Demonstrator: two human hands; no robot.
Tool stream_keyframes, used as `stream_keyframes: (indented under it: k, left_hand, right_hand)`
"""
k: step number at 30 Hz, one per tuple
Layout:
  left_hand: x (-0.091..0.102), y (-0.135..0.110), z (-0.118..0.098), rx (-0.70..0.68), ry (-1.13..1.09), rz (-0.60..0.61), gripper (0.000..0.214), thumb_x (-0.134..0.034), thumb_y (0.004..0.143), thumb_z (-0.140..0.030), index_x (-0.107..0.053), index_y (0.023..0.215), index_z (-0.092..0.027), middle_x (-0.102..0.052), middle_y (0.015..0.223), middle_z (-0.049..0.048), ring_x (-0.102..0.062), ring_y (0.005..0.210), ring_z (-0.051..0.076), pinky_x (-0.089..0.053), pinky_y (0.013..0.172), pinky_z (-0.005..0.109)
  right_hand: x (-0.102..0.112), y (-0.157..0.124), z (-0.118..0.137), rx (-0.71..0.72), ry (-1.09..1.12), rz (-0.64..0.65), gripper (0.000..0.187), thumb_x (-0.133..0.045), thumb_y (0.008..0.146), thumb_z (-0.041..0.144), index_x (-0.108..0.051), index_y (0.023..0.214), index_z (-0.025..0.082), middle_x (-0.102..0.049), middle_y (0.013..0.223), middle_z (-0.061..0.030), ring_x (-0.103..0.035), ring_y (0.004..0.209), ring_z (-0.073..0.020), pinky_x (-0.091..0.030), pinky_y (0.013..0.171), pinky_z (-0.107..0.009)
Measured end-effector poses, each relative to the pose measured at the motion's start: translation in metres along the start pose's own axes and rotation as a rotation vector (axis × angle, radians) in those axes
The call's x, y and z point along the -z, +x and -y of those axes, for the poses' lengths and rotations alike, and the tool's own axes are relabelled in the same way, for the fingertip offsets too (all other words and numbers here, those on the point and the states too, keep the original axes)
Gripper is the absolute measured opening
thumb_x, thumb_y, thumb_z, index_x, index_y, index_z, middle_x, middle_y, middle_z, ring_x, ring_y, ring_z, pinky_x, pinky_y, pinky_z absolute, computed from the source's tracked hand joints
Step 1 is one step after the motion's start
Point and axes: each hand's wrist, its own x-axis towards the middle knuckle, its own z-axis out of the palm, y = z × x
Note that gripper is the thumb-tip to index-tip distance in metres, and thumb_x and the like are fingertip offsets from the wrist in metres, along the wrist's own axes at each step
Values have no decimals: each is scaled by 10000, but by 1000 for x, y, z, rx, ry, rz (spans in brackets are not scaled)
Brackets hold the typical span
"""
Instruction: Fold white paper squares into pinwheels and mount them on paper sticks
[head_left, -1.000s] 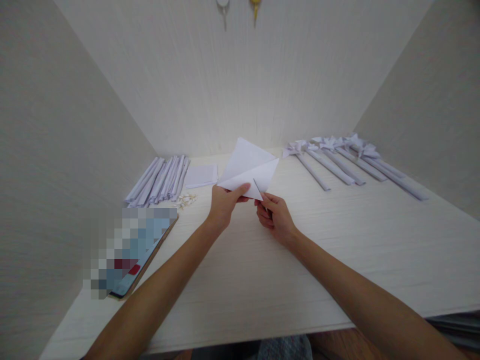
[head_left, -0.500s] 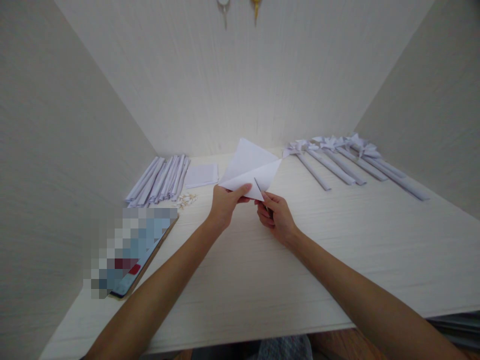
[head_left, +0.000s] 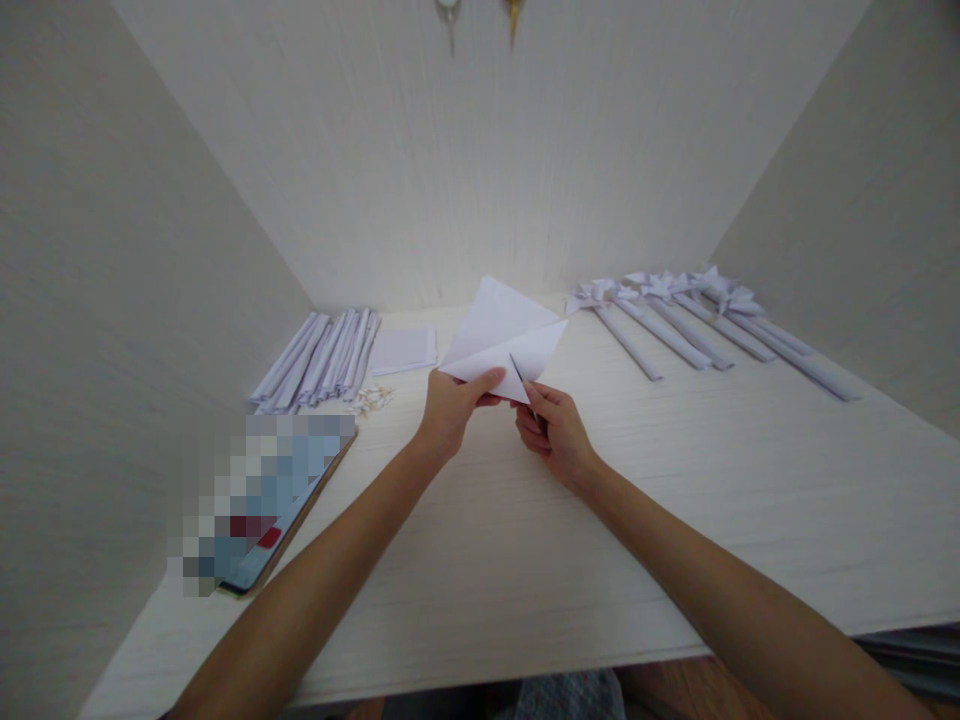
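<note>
A folded white paper triangle [head_left: 499,330] is held up above the white table [head_left: 525,560], near the middle. My left hand [head_left: 450,405] pinches its lower left corner, thumb on top. My right hand [head_left: 556,432] is closed around small scissors [head_left: 519,372]. Only their thin dark blade shows, slanting up into the paper's lower edge. The handles are hidden inside my fingers. The two hands are close together, almost touching.
Rolled paper sticks [head_left: 322,360] lie at the back left beside a small square paper stack [head_left: 405,350] and tiny beige bits [head_left: 373,398]. Several paper pinwheels on sticks [head_left: 675,320] lie at the back right. A blurred tablet [head_left: 262,500] rests at the left. Walls enclose three sides.
The paper's right tip has risen and shifted slightly right, and the blade sits a touch further into the paper. Both hands have hardly moved.
</note>
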Motion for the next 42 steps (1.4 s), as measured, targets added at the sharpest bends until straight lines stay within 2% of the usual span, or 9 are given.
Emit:
stream_keyframes:
  k: [13,27,32,34,37,40,42]
  left_hand:
    - [0,-1,0,1,9,5,297,-722,494,-223,-644,748,-92,-654,694,43,-573,531,98,-481,460,193]
    - [1,0,2,30,28,9,327,-731,473,-245,-637,752,-104,-655,757,46,-584,629,113,-501,549,225]
    - [9,8,-9,-29,21,27,340,-714,491,-280,-607,769,-116,-645,771,37,-577,658,114,-495,572,222]
    - [17,14,-17,-44,50,56,301,-693,516,-298,-598,738,-118,-624,704,17,-547,583,86,-467,517,194]
    - [31,20,-30,-45,204,181,242,-679,526,-299,-576,649,-117,-557,556,-15,-460,439,47,-326,370,146]
    - [39,20,-38,62,409,375,225,-680,506,-257,-569,642,-117,-531,520,-21,-426,412,49,-289,355,157]
    - [41,18,-40,113,528,449,239,-690,483,-218,-556,658,-126,-496,491,-42,-390,402,45,-270,356,161]
  right_hand:
    - [0,0,0,-5,2,-17,275,-573,679,384,-445,567,167,-305,352,106,-176,268,0,-58,277,-157]
    - [1,2,-2,8,12,-8,264,-560,681,376,-439,567,170,-306,353,107,-175,269,0,-58,277,-152]
    - [1,1,-2,-2,13,-9,250,-545,684,367,-447,569,167,-303,349,107,-169,267,1,-53,282,-156]
    - [0,0,-1,-20,0,-1,230,-553,667,346,-451,567,167,-305,346,107,-170,265,1,-53,283,-158]
    - [-2,-1,0,-52,-18,12,210,-568,639,326,-445,568,172,-307,347,109,-172,267,1,-54,286,-160]
    - [-3,-1,0,-65,-22,16,193,-553,633,319,-435,571,179,-285,345,113,-163,270,-2,-48,291,-162]
    - [-2,-1,-1,-68,-31,36,167,-534,607,258,-410,530,179,-277,337,109,-165,269,-1,-42,296,-165]
